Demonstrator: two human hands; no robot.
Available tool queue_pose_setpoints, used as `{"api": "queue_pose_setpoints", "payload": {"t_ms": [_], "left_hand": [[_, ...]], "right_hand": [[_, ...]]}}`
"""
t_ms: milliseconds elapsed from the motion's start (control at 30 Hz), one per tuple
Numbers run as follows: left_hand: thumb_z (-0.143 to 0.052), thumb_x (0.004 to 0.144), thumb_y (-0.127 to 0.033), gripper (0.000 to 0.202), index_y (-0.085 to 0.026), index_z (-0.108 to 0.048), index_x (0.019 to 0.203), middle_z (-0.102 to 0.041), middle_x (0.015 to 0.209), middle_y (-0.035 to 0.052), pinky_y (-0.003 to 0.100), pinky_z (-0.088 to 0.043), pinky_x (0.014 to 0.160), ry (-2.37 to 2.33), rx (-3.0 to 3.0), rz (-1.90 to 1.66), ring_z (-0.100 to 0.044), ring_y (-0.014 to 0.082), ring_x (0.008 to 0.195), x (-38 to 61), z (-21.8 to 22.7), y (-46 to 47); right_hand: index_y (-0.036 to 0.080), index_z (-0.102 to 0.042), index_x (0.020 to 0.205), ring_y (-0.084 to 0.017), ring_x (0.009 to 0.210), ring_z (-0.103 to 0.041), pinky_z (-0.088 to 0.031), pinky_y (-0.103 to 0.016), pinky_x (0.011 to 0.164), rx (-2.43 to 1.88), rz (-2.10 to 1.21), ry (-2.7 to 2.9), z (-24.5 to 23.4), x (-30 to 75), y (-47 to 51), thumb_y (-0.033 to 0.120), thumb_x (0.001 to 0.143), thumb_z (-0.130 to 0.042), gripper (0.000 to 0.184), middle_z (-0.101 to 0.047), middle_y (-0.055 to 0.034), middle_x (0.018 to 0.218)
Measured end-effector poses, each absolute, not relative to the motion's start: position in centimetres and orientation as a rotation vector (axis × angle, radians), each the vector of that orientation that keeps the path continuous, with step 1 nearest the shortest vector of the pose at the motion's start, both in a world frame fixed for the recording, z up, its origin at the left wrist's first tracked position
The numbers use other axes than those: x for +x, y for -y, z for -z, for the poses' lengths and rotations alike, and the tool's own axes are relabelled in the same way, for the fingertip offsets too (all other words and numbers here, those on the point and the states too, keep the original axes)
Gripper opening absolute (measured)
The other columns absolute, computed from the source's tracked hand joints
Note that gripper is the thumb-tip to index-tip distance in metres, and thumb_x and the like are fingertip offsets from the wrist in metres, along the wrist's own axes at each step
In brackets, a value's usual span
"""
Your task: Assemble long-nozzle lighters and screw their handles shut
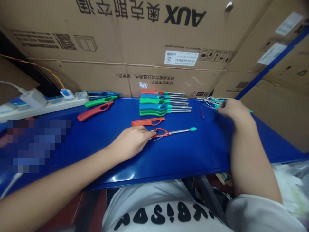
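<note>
My left hand lies on the blue table, its fingertips pressed on the red handle half of a partly built lighter with a metal tube and teal tip. A separate red handle shell lies just behind it. My right hand reaches to the far right, fingers curled into a pile of metal tubes with teal tips; what they grip is hidden. A small red part lies left of that hand.
A row of finished lighters in red, blue and green lies at the back centre. Loose handle shells sit at back left beside a white power strip. Cardboard boxes wall the back and right.
</note>
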State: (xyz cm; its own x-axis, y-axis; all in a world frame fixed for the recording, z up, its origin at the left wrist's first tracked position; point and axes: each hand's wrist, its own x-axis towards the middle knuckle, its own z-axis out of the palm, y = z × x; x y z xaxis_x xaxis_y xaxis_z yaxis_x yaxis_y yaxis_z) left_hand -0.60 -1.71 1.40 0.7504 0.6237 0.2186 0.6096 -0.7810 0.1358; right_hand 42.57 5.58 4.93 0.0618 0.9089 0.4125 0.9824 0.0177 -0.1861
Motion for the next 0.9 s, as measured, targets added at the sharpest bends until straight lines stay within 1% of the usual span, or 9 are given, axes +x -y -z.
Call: {"api": "queue_pose_setpoints", "payload": {"t_ms": [33,67,133,233,333,500,633,767,900], "left_hand": [[-0.05,0.102,-0.023,0.032,-0.022,-0.071,0.126,-0.077,0.109,0.0096,0.035,-0.061,0.08,-1.041,2.882,-0.382,-0.075,0.0255,0.097,-0.6,-1.5,1.8],[-0.05,0.102,-0.024,0.033,-0.024,-0.07,0.128,-0.077,0.109,0.0094,0.035,-0.06,0.08,-1.063,2.875,-0.382,-0.075,0.0259,0.097,-0.6,-1.5,1.8],[-0.05,0.102,-0.025,0.034,-0.026,-0.068,0.131,-0.077,0.11,0.0083,0.036,-0.06,0.08,-1.096,2.853,-0.405,-0.075,0.0263,0.097,-0.6,-1.4,1.9],[-0.053,0.1,-0.023,0.037,-0.026,-0.065,0.135,-0.077,0.116,0.0069,0.036,-0.06,0.082,-1.124,2.791,-0.449,-0.075,0.0262,0.099,-0.7,-1.3,1.9],[-0.059,0.096,-0.023,0.042,-0.025,-0.063,0.137,-0.077,0.117,0.0068,0.036,-0.06,0.081,-1.161,2.729,-0.454,-0.076,0.0267,0.098,-0.8,-1.3,1.9],[-0.061,0.094,-0.025,0.042,-0.022,-0.064,0.136,-0.076,0.12,0.009,0.036,-0.059,0.086,-1.16,2.675,-0.478,-0.075,0.0266,0.101,-0.6,-1.5,1.9],[-0.063,0.093,-0.023,0.036,-0.018,-0.068,0.129,-0.076,0.117,0.0098,0.037,-0.057,0.092,-1.053,2.572,-0.593,-0.073,0.0253,0.104,-0.5,-1.2,1.6],[-0.065,0.092,-0.023,0.028,-0.017,-0.073,0.118,-0.077,0.113,0.0084,0.034,-0.058,0.09,-0.997,2.425,-0.689,-0.074,0.0228,0.1,-0.5,-0.7,1.2],[-0.07,0.088,-0.024,0.028,-0.018,-0.074,0.114,-0.077,0.113,0.0075,0.034,-0.058,0.09,-1.019,2.37,-0.671,-0.073,0.0237,0.102,-0.6,-0.5,0.9]], "right_hand": [[0.019,-0.06,0.06,-0.024,0.066,-0.058,-0.037,-0.036,0.061,-1.978,0.257,1.827,-5.3,41.1,-5.2,0.023,0.078,-0.071,0.021,-0.061,-0.0135,0.062],[0.019,-0.065,0.073,-0.023,0.068,-0.059,-0.038,-0.035,0.063,-1.889,0.232,1.863,-5.5,39.3,-4.8,0.026,0.082,-0.068,0.012,-0.066,-0.0126,0.072],[0.02,-0.067,0.089,-0.021,0.073,-0.061,-0.043,-0.033,0.068,-1.51,0.023,2.112,-5.6,35.4,-3.9,0.035,0.09,-0.063,0.016,-0.07,-0.0096,0.084],[0.019,-0.066,0.09,-0.018,0.075,-0.061,-0.046,-0.031,0.072,-1.078,-0.259,2.409,-4.9,30.1,-2.6,0.034,0.095,-0.058,0.018,-0.069,-0.0064,0.087],[0.018,-0.066,0.094,-0.017,0.079,-0.06,-0.045,-0.028,0.072,-0.883,-0.423,2.594,-3.9,27.1,-1.5,0.03,0.098,-0.057,0.015,-0.069,-0.0063,0.091],[0.018,-0.065,0.095,-0.016,0.082,-0.06,-0.043,-0.027,0.072,-0.879,-0.445,2.668,-3.2,26.2,-0.9,0.024,0.099,-0.057,0.012,-0.067,-0.0053,0.094],[0.017,-0.067,0.094,-0.016,0.081,-0.06,-0.043,-0.026,0.071,-0.887,-0.481,2.673,-2.9,26.3,-1.1,0.021,0.096,-0.059,0.009,-0.067,-0.0047,0.093],[0.017,-0.069,0.094,-0.016,0.084,-0.063,-0.045,-0.027,0.074,-0.842,-0.57,2.664,-2.3,26.0,-1.1,0.022,0.097,-0.06,0.01,-0.068,-0.0054,0.097],[0.018,-0.07,0.095,-0.017,0.087,-0.064,-0.047,-0.028,0.077,-0.835,-0.569,2.655,-2.0,25.7,-0.9,0.022,0.097,-0.06,0.012,-0.069,-0.0065,0.1]]}}
